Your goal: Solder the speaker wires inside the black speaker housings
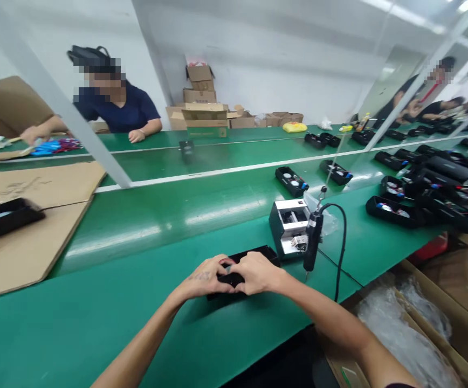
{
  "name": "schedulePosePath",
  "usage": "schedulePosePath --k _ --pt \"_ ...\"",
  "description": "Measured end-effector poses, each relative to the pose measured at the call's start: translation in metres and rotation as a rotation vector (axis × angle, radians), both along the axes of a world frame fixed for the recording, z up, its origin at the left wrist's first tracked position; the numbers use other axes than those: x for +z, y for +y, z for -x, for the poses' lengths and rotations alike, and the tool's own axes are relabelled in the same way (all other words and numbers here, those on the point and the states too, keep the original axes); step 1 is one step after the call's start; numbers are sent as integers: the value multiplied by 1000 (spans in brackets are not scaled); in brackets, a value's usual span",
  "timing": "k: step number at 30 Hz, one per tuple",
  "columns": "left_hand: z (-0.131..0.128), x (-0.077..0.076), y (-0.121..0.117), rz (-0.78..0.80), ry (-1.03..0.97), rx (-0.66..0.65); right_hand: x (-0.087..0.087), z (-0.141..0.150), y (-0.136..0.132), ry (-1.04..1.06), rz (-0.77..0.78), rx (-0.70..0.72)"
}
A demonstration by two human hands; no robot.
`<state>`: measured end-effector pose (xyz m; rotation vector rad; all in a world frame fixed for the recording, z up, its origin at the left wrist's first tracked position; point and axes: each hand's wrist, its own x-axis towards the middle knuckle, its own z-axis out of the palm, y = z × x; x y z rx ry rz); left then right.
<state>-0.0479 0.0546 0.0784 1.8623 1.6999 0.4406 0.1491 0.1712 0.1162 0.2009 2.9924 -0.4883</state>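
Note:
Both of my hands rest on a black tray-like unit (258,254) lying on the green bench near its front edge. My left hand (204,277) curls its fingers over the unit's left part. My right hand (257,272) is closed over its middle, thumb and fingers pressing a small black part (231,278) between the two hands. Much of the unit is hidden under my hands.
A hanging electric screwdriver (312,245) with a black cable dangles just right of my hands, beside a small black-and-silver box (288,225). Several black trays (391,210) crowd the right. Cardboard sheets (27,237) lie left. A person in dark blue (116,108) sits across the conveyor.

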Motion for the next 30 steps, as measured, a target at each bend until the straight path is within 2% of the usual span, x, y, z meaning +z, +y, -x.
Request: schedulePosePath --k 2,3,4,6,9,10,12,16,18,21,25,27,30 --pt "-5 -11 -10 -77 58 -11 -5 -19 -3 138 87 -38" --pt "-8 -19 -16 -168 123 -4 -8 -32 -5 252 147 -87" --pt "-11 -28 -21 -253 189 -11 -12 -45 -6 396 204 -163" --pt "-19 -44 -33 -415 286 -24 -21 -75 -4 736 248 -405" --pt "-32 -55 -45 -580 357 -19 -29 -115 11 1178 58 -902" --pt "-36 -54 -48 -610 370 -15 -31 -125 20 1239 -13 -1036" --pt "-42 -50 -50 -634 386 -10 -34 -137 39 1212 -26 -1159" --pt "-48 -43 -51 -626 394 -9 -40 -143 68 933 333 -1106" --pt "-51 -44 -53 -630 414 19 -42 -143 72 891 437 -1095" --pt "-54 -50 -56 -631 454 76 -46 -144 67 987 464 -1097" --pt "-52 -58 -56 -627 468 88 -44 -144 63 1110 742 -1031" --pt "-48 -59 -54 -641 466 81 -37 -144 66 1172 806 -1042" --pt "-43 -57 -52 -663 476 47 -16 -140 74 1313 753 -1074"
